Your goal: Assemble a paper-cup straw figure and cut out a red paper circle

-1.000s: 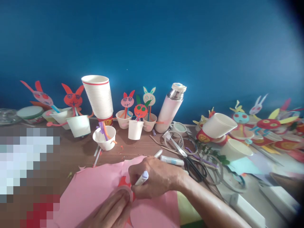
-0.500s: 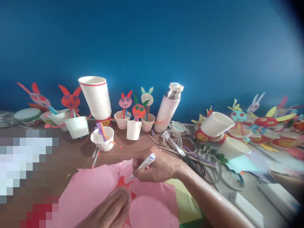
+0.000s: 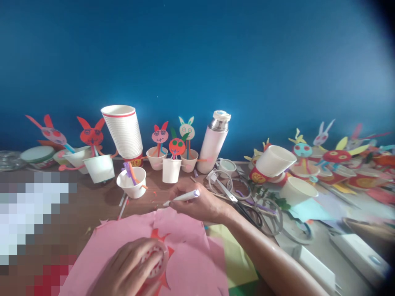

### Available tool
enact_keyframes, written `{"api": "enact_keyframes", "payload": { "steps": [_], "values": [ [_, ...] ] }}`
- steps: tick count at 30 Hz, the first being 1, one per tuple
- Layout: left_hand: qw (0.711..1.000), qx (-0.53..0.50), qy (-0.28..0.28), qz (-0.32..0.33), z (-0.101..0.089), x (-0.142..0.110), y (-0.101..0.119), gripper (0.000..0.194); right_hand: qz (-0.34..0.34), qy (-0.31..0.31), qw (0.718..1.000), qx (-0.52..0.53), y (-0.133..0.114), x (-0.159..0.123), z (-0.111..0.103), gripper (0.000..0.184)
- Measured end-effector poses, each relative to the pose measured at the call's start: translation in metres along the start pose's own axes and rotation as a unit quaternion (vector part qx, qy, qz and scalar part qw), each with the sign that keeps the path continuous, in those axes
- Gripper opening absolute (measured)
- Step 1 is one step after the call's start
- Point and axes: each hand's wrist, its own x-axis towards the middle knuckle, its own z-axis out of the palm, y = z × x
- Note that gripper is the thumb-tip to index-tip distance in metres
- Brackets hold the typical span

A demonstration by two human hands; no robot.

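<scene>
My right hand (image 3: 197, 201) grips a white marker (image 3: 185, 197) with a pale purple end. Its tip points left, just beyond the far edge of the pink paper (image 3: 123, 234). On that paper, my left hand (image 3: 132, 263) has its fingers curled over a roll of tape (image 3: 156, 260). The roll's core shows a red and white pattern. Jagged red paper (image 3: 159, 235) shows through a cut-out in the pink sheet around the roll. A rounded pink piece (image 3: 191, 263) lies to the right of it.
Behind stand paper cups with rabbit figures (image 3: 91, 137), a cup stack (image 3: 123, 129) and a white flask (image 3: 212, 144). Scissors (image 3: 231, 195) lie among tape rings to the right. Yellow paper (image 3: 237, 255) sits under the pink. More cup figures (image 3: 336, 158) crowd the right side.
My right hand has lifted the marker from beside the roll and moved it away and slightly left. My left fingers have shifted, uncovering the tape roll's core. The view has turned a little.
</scene>
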Motion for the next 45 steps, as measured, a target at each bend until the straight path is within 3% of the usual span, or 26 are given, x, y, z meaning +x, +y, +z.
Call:
{"api": "enact_keyframes", "payload": {
  "steps": [3, 6, 12, 15, 20, 24, 27, 35, 41, 45],
  "values": [
    [0.997, 0.057, -0.006, -0.050, 0.002, -0.003, -0.001, 0.052, 0.000, 0.009, 1.000, 0.028, -0.004, -0.001, 0.000, 0.008],
    [0.995, 0.091, -0.008, -0.044, 0.007, -0.008, -0.008, 0.064, -0.024, 0.016, 0.999, 0.037, -0.010, -0.003, 0.002, 0.011],
    [0.998, 0.035, -0.019, -0.044, 0.007, -0.010, -0.011, 0.059, -0.079, 0.050, 0.995, -0.015, -0.023, -0.009, 0.010, 0.016],
    [0.992, -0.032, -0.016, -0.125, 0.002, -0.005, -0.003, 0.049, -0.088, 0.064, 0.990, -0.087, -0.018, -0.019, 0.007, 0.022],
    [0.953, -0.171, -0.008, -0.249, -0.002, -0.002, 0.007, 0.044, -0.059, 0.126, 0.977, -0.160, 0.004, -0.048, 0.004, 0.037],
    [0.919, -0.213, 0.035, -0.330, -0.002, -0.002, 0.003, 0.046, -0.062, 0.157, 0.968, -0.185, 0.017, -0.071, 0.006, 0.038],
    [0.903, -0.222, 0.037, -0.366, -0.005, 0.003, -0.006, 0.048, -0.067, 0.170, 0.963, -0.199, 0.024, -0.083, 0.007, 0.040],
    [0.919, -0.168, 0.059, -0.352, -0.011, 0.008, -0.025, 0.050, -0.085, 0.175, 0.959, -0.208, 0.036, -0.097, 0.006, 0.043],
    [0.937, -0.159, 0.059, -0.304, -0.008, 0.001, -0.049, 0.052, -0.026, 0.216, 0.961, -0.172, 0.032, -0.095, 0.008, 0.019],
    [0.948, -0.115, 0.078, -0.287, -0.008, 0.000, -0.058, 0.049, 0.000, 0.225, 0.959, -0.176, 0.037, -0.094, 0.010, 0.020]
  ]
}}
